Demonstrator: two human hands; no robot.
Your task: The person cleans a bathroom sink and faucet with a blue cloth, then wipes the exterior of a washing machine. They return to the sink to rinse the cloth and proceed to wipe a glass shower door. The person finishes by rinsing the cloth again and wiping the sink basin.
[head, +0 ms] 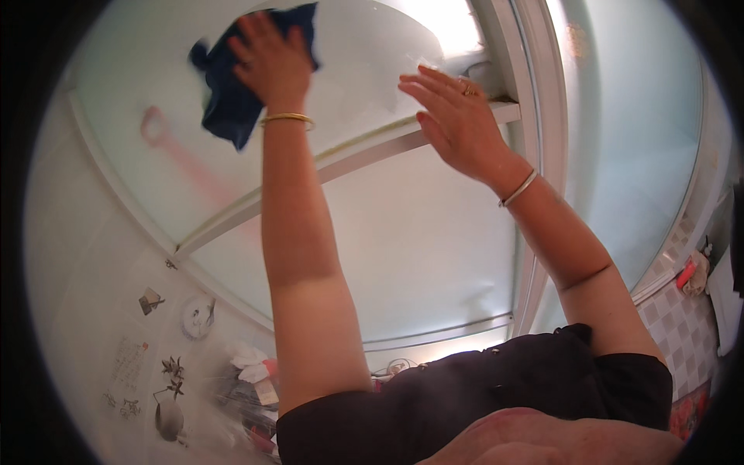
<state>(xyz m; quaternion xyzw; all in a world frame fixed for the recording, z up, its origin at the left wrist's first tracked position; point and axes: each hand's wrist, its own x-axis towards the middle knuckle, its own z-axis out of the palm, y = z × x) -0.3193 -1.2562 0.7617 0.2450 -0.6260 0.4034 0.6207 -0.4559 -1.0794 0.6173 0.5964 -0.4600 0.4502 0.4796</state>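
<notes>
Fingers spread, my left hand [273, 64] lies flat over a dark blue cloth [229, 104] and holds it against the upper frosted glass panel [360, 70]. The cloth is creased, and its corners stick out around the hand. A gold-coloured bangle circles that wrist. My right hand [462, 125] is raised to the right, near the glass and the white frame [526, 70]; it holds nothing, its fingers are extended and its thumb is apart. Whether its fingertips touch the glass cannot be told. It wears a ring and a silver-coloured bangle.
A white crossbar [372, 145] divides the upper panel from a lower glass panel [418, 232]. A blurred pink shape [186, 168] shows through the glass. At left is a pale wall [87, 244] with dark printed motifs; more frosted glass [633, 116] stands at right, above checkered tiles [668, 331].
</notes>
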